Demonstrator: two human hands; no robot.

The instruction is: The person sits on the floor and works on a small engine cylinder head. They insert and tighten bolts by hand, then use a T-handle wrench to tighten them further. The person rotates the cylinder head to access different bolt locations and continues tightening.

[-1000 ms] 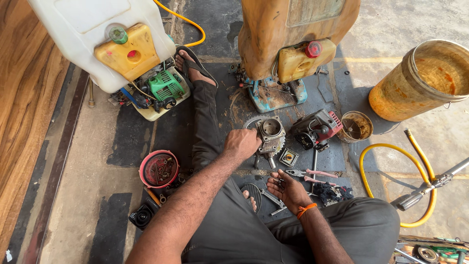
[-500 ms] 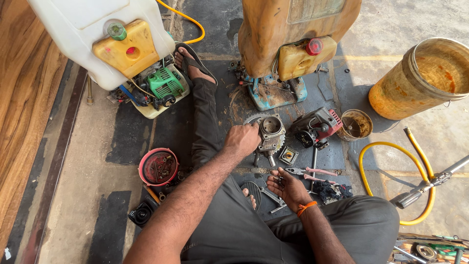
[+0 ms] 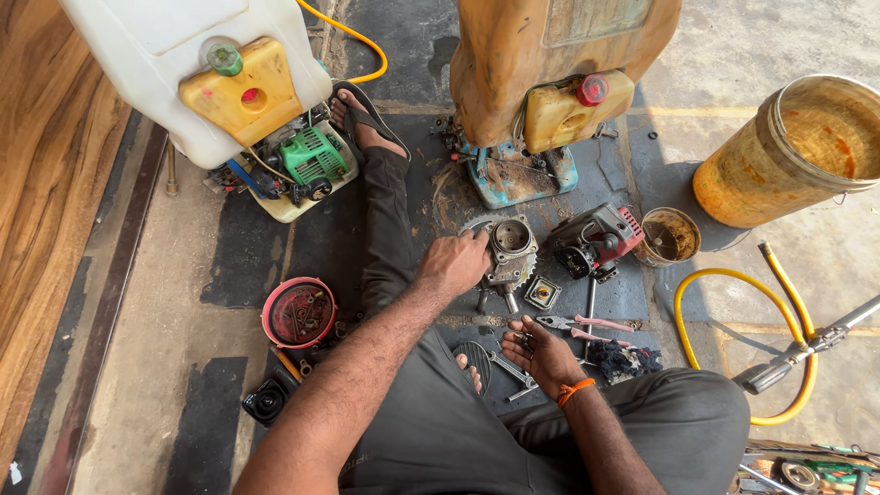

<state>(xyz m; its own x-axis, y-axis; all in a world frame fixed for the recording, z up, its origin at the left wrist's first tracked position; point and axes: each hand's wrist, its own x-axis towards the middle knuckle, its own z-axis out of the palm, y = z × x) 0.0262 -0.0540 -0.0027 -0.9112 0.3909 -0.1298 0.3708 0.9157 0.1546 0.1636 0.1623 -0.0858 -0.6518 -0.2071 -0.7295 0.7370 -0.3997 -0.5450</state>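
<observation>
From the head camera, looking down: two hands, two sprayer tanks, two small engines out of their housings, and one orange bucket [image 3: 796, 156].

The left hand [image 3: 456, 263] rests on the grey engine block [image 3: 510, 252], fingers curled together over its left edge and touching the metal; the open cylinder mouth sits just right of the fingertips, and the block's shaft points down toward the person's lap. The right hand [image 3: 541, 350] lies palm up near the knee, fingers loosely apart and cupping a few small dark parts [image 3: 526, 340]. The block lies just above that palm, apart from it.

Just right of the right hand's fingers lie pink-handled pliers [image 3: 587, 324], and a small square part [image 3: 542, 292] sits between the two hands. A red engine [image 3: 598, 240] stands right of the block, with a small rusty tin [image 3: 670, 236] beside it. Well left of the left hand sits a red round cover [image 3: 299, 313]. A white tank [image 3: 183, 64] and a brown tank [image 3: 550, 55] stand beyond the fingers, and a yellow hose [image 3: 733, 321] loops off to the right.
</observation>
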